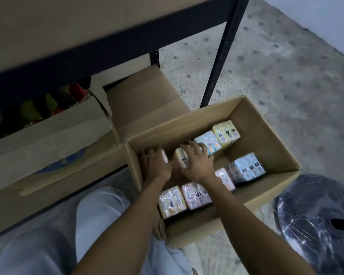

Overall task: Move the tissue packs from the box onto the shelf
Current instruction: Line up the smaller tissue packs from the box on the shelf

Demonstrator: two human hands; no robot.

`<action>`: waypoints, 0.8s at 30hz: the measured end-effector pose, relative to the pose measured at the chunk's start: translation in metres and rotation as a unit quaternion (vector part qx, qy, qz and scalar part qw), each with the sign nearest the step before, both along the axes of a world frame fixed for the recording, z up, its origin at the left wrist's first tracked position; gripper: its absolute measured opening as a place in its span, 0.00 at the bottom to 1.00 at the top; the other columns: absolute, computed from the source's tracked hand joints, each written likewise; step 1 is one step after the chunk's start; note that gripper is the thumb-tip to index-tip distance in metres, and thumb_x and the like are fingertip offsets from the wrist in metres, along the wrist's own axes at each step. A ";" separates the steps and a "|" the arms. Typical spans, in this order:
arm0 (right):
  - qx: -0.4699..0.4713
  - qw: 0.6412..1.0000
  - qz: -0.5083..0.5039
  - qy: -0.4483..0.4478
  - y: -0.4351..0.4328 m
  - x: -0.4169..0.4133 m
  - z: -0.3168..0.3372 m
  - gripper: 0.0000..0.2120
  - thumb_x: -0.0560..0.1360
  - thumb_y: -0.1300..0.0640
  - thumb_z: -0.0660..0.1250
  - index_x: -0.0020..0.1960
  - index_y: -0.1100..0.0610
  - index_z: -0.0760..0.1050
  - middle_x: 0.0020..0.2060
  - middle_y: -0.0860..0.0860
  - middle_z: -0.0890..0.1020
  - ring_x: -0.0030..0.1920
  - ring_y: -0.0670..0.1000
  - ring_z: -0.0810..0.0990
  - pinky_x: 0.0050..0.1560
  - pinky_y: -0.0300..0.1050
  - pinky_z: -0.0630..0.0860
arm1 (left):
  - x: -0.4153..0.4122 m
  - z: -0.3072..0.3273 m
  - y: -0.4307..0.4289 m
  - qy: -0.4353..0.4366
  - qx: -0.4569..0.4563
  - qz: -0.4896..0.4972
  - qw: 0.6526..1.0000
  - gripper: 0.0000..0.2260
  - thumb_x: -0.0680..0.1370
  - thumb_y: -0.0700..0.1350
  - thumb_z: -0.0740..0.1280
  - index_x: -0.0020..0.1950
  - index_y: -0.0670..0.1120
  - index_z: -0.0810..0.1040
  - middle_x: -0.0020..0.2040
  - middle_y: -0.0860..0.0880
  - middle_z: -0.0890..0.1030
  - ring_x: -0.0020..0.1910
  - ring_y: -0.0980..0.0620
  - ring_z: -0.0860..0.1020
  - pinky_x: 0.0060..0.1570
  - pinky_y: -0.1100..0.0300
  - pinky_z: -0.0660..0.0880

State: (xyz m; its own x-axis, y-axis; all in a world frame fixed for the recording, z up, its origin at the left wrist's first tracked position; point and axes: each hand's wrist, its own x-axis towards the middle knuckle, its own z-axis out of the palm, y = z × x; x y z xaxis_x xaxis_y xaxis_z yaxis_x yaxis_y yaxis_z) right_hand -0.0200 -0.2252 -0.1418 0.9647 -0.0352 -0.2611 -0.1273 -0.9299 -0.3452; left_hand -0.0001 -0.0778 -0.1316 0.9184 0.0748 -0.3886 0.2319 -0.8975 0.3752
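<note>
Both hands reach down into the open cardboard box [276, 153]. The right hand [197, 163] has its fingers spread and curled over a yellowish tissue pack [182, 159], and the left hand [156, 165] presses on the other side of the same pack, so the grip of both hands is closed around it. A pink pack edge shows just beside the left hand.

Close to the person, pale trousers [48, 235] cover the knees. On the right sits a dark round thing wrapped in shiny plastic [316, 221], beside the box.

More tissue packs lie in the box in two rows. The near row has an orange-and-white pack [172, 201], a pink pack [196, 195] and a light blue pack [247, 167]. The far row has a blue pack [208, 142] and a yellow pack [225, 133].

Left of the box stands another cardboard box [48, 139] with red and green things inside, under the shelf [68, 26]. The shelf has dark metal posts [222, 56]. The floor [286, 76] is grey and speckled.
</note>
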 end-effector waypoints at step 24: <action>0.060 0.995 0.064 -0.051 -0.017 0.003 0.008 0.34 0.64 0.47 0.73 0.69 0.51 0.70 0.65 0.51 0.71 0.70 0.53 0.64 0.58 0.57 0.75 | 0.004 0.029 0.000 0.017 -0.084 0.040 0.995 0.16 0.67 0.47 0.73 0.54 0.51 0.81 0.54 0.45 0.82 0.56 0.43 0.78 0.51 0.57 0.76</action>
State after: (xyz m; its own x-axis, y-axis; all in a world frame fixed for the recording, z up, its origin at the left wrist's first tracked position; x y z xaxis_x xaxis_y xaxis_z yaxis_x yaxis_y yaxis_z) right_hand -0.0165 -0.2425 -0.1338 0.9810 0.1155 -0.1560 0.0312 -0.8872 -0.4604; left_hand 0.0035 -0.0779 -0.1025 0.8978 0.0788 -0.4333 0.3160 -0.8005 0.5093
